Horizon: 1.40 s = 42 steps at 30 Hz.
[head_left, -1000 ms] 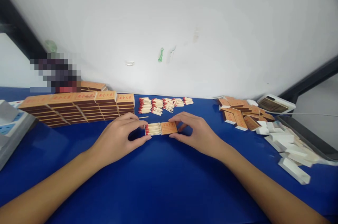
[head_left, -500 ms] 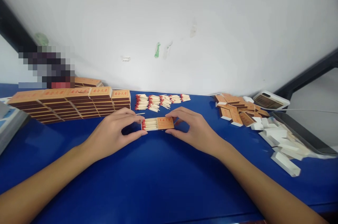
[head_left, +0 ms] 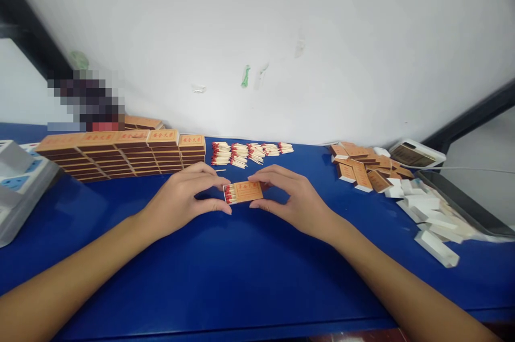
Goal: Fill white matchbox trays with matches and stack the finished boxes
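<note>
Between my two hands is a matchbox, its orange sleeve covering most of a white tray of red-headed matches. The match heads show at the left, where the tray sticks out. My left hand grips the tray's left end between thumb and fingers. On the sleeve's right end, my right hand is closed in the same way. Just beyond the box, several small piles of matches lie in a row on the blue table. A single match rests near my left fingers.
Stacked full matchboxes form a wall at the left, beside a white power strip. On the right lie loose orange sleeves, white trays, a dark tray and a phone with a cable. A white wall rises behind.
The tray has slid further into the sleeve, so fewer matches show. My hands have come closer together and the box is slightly tilted. The view has shifted a little.
</note>
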### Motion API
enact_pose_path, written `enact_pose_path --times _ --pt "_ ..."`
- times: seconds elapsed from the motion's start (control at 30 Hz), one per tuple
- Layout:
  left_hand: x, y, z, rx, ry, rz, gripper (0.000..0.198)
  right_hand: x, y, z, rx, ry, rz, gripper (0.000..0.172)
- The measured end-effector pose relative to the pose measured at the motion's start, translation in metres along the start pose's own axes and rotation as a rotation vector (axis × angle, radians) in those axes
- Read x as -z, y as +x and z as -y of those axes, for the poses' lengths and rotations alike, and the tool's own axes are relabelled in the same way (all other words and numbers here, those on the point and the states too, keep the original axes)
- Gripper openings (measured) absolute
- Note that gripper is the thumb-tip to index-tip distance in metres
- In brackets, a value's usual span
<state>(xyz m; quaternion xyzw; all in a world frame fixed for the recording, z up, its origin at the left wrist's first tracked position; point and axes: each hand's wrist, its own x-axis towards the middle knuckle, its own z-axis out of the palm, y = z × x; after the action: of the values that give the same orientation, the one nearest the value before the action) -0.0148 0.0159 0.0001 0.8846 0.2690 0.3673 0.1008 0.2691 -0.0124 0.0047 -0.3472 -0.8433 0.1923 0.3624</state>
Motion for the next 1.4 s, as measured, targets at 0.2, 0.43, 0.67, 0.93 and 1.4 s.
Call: enact_pose_path --times 0.2,0.43,0.67,0.93,1.4 --pt "0.005 0.003 -0.009 -0.006 -0.079 -0.058 0.046 -0.004 0.0 0.01 0.026 0.033 -0.034 0.04" --pt "0.001 0.0 -0.007 0.003 -0.118 0.004 0.066 -0.007 -0.001 0.024 -0.054 0.133 0.016 0.045" --pt "0.002 0.002 -0.013 -0.004 0.003 -0.043 0.08 -0.022 -0.01 0.044 -0.167 0.438 0.05 0.061" --pt "0.002 0.003 -0.01 -0.013 -0.018 -0.035 0.078 -0.022 -0.01 0.048 -0.152 0.394 0.15 0.063" --pt "0.031 0.02 -0.009 0.047 0.215 -0.035 0.046 -0.006 -0.008 0.018 -0.12 -0.063 0.029 0.062"
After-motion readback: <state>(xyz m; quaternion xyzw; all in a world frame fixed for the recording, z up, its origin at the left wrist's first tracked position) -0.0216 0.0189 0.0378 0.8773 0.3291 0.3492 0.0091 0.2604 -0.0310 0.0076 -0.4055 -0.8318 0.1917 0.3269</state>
